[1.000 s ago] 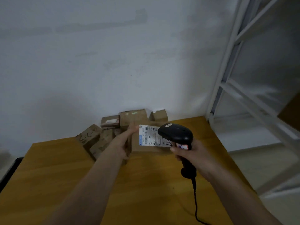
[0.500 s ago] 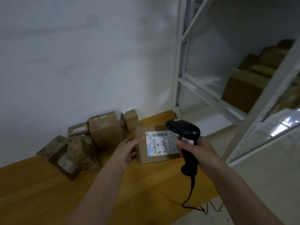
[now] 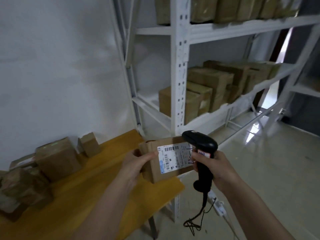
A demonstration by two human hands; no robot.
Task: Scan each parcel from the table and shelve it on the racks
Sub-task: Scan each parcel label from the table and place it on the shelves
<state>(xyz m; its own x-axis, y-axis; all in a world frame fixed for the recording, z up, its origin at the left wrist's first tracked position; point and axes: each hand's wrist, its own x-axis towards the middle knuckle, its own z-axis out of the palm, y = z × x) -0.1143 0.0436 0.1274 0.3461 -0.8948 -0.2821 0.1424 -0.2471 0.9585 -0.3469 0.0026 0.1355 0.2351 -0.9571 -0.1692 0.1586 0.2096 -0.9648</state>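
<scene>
My left hand (image 3: pixel 136 163) grips a brown cardboard parcel (image 3: pixel 155 172) by its left end, lifted off the wooden table (image 3: pixel 97 177) near the table's right corner. Its white barcode label (image 3: pixel 174 157) faces me. My right hand (image 3: pixel 218 168) holds a black corded barcode scanner (image 3: pixel 200 149) by the handle, its head right over the label's right edge. Several more brown parcels (image 3: pixel 57 158) lie at the table's back left against the wall. The white metal rack (image 3: pixel 180 66) stands just beyond the parcel.
The rack's shelves hold several brown boxes (image 3: pixel 207 89) at middle height and more on the top shelf (image 3: pixel 242 9). The scanner's cable (image 3: pixel 195 220) hangs to the tiled floor beside a white power strip (image 3: pixel 218 205). A second rack (image 3: pixel 304 84) stands at far right.
The view has swung right toward the rack. My left hand has raised the parcel off the table and carried it right, with the scanner still held at its label.
</scene>
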